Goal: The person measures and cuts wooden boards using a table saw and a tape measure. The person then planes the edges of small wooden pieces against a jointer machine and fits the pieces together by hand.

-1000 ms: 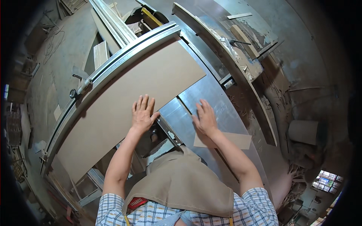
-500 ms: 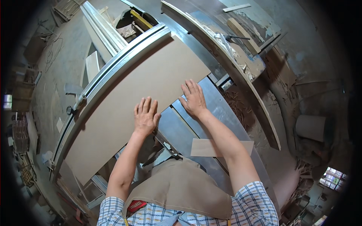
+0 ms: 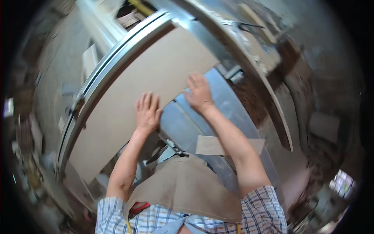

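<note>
A large flat brown panel [image 3: 156, 66] lies across a machine table, its far long side along a metal rail. My left hand [image 3: 147, 114] rests flat on the panel near its near edge, fingers spread and pointing away from me. To the right, my right hand [image 3: 199, 93] lies at the same edge, fingertips on the panel and palm over the bluish metal table [image 3: 224, 103]. Both hands are open and grip nothing. A narrow slot [image 3: 189, 117] runs through the metal table between my forearms. Under my right forearm lies a pale rectangular offcut [image 3: 208, 145].
The curved-looking metal rail [image 3: 113, 58] bounds the panel on the far left. A long board on edge [image 3: 269, 93] stands right of the table, with wood scraps [image 3: 253, 97] beneath. Pale lengths of material [image 3: 99, 27] lie beyond the rail. A grey bin-like object [image 3: 324, 126] stands farther right.
The view has shifted and blurred, so panel, table and hands all sit higher in the picture. Both hands stay flat at the panel's near edge; any slide of the panel is too small to tell.
</note>
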The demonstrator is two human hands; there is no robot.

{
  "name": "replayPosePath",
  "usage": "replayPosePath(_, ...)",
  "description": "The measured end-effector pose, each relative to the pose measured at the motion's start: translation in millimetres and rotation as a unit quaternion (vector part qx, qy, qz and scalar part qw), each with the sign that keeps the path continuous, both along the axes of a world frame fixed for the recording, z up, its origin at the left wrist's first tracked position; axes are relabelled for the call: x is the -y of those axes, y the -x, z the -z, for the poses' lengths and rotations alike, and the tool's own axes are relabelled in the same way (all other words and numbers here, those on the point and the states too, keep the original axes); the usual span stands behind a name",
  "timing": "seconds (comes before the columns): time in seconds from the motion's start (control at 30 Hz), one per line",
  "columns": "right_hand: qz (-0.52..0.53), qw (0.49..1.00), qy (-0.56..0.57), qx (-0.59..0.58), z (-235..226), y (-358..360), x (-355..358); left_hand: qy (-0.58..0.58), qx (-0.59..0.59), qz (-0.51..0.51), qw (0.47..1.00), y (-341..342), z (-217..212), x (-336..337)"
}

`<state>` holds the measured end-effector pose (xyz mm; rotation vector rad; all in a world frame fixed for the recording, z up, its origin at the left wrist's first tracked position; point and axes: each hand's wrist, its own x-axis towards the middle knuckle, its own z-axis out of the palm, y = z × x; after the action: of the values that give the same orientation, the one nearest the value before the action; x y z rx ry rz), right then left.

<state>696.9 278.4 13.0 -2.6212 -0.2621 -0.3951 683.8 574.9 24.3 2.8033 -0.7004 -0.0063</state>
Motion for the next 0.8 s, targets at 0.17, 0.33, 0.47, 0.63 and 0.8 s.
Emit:
replayPosePath(0.17, -0.018, 0.998, 0.054, 0.019, 28, -2, 21, 0.117, -0.006, 0.002, 0.993, 2, 12, 7)
replayPosePath(0.33, -0.053, 0.993, 0.102, 0.018, 1, -11, 11, 0.266, -0.295, -0.246, 0.884, 78, -54, -36)
replayPosePath(0.47, -0.092, 0.989, 0.105, 0.041, 12, -18, 1, 0.647, -0.425, -0.498, 0.392, 163, -10, -79)
replayPosePath(0.63, -0.09, 0.985, 0.144, 0.01, 12, -21, 7, 0.859, -0.206, -0.449, 0.135, 147, 0, -64)
replayPosePath(0.8, -0.128, 0.981, 0.14, -0.044, -17, -30, 11, 0.863, -0.187, -0.398, 0.25, 165, -4, -85)
